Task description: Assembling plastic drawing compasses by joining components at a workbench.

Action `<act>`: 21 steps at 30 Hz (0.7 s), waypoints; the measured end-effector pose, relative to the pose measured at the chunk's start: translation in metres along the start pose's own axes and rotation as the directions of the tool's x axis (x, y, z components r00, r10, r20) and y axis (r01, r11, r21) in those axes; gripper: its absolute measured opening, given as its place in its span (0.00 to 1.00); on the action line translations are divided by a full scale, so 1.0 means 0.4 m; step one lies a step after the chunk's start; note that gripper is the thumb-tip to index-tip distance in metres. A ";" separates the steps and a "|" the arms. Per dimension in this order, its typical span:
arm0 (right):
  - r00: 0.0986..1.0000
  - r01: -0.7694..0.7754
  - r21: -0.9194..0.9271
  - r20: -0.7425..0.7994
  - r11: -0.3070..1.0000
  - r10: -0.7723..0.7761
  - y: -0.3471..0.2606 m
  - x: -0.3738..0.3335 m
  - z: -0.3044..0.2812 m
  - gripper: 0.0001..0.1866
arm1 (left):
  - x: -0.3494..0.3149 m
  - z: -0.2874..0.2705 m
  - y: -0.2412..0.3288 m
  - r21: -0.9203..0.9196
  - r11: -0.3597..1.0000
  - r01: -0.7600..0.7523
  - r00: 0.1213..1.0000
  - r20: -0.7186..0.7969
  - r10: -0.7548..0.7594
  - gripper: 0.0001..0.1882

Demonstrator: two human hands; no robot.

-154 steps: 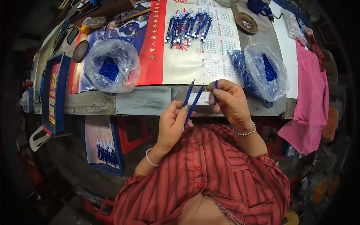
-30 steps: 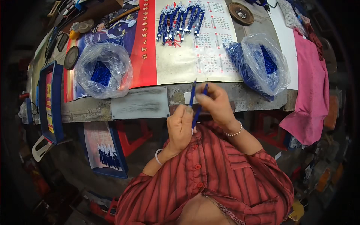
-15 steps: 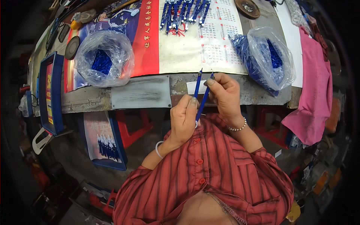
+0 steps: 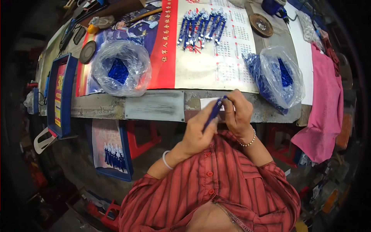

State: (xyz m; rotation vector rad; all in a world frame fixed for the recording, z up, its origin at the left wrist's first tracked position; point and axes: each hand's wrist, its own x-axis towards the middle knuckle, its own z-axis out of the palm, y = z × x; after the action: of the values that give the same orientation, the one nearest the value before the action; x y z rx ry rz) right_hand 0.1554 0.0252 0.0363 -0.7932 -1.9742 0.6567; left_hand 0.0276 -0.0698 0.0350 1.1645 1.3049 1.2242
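Observation:
Above the table's near edge, a slim blue two-legged piece (image 4: 213, 114), which looks like a drawing compass, slants upward out of my left hand (image 4: 198, 130). The fingers of that hand are wrapped round it, with the thumb alongside. My right hand (image 4: 239, 116) is closed at the upper tip, pinching it between thumb and forefinger. Motion smears the tip, so the exact grip there is unclear. Several similar blue compasses with white heads (image 4: 201, 28) lie in a row on the calendar sheet (image 4: 197, 73) beyond my hands.
Clear plastic bags of small blue parts stand left (image 4: 121, 73) and right (image 4: 276, 77). A blue tray (image 4: 62, 96) leans at the table's left end; a lower tray (image 4: 112, 176) holds more blue pieces. A pink cloth (image 4: 319, 108) hangs at right. A round brown dish (image 4: 261, 25) sits farther back.
My view has shifted, so the table sits lower in it. The two legs stood apart with a hand on each; now they appear together in my left hand, my right fingers at the tip.

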 end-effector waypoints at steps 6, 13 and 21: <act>0.991 -0.135 -0.003 -0.005 0.991 0.135 -0.009 -0.025 -0.009 0.09 | -0.004 0.026 -0.023 0.146 0.974 -0.173 0.984 -0.023 0.178 0.23; 0.971 -0.237 0.181 0.082 0.954 0.226 -0.037 -0.024 -0.007 0.06 | 0.003 0.032 -0.048 0.320 0.902 -0.289 0.936 -0.102 0.336 0.29; 0.999 0.016 -0.069 -0.029 0.998 -0.018 -0.049 -0.025 0.037 0.06 | -0.002 0.025 -0.053 0.358 0.865 -0.351 0.915 -0.065 0.398 0.31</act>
State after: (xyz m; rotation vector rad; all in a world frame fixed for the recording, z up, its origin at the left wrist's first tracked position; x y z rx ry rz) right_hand 0.1412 0.0030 0.0376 -0.8216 -1.9833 0.5667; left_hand 0.0369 -0.0708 0.0138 1.6702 1.4781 1.4127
